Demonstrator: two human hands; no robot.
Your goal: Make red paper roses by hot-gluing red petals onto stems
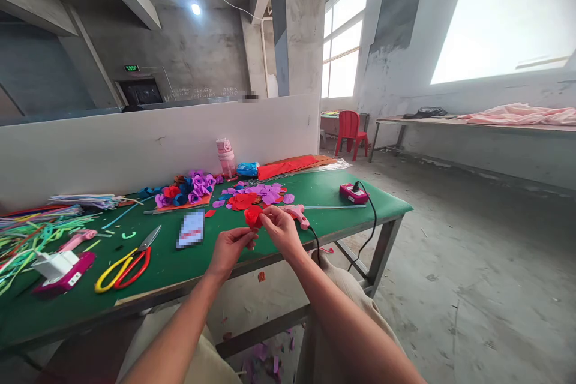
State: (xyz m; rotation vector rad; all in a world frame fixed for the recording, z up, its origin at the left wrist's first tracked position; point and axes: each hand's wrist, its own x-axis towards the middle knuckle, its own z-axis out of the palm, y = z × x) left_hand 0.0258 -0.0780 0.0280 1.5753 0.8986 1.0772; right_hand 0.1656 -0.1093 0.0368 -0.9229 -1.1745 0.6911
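I'm using the red flower (253,216) as the middle of my clock; it's being held up near the front edge of the green table (387,204), between both hands; at 7 o'clock my left hand (228,248) is pinching it low down, thumb against fingers; at about 3:30 my right hand (279,228) is gripping its edge with the fingertips, so neither one is hanging loose; a pink glue gun (299,213) is lying just past the right hand at 3, partly hidden by it, cord dropping off the table; loose petals (270,194) are piling up around 12; a red sheet (288,168) is lying at 1; a pink bottle (226,159) is standing at 11; a bunch of made-up flowers (195,186) is sitting at 10; scissors (130,264) are lying blades slightly apart at 8
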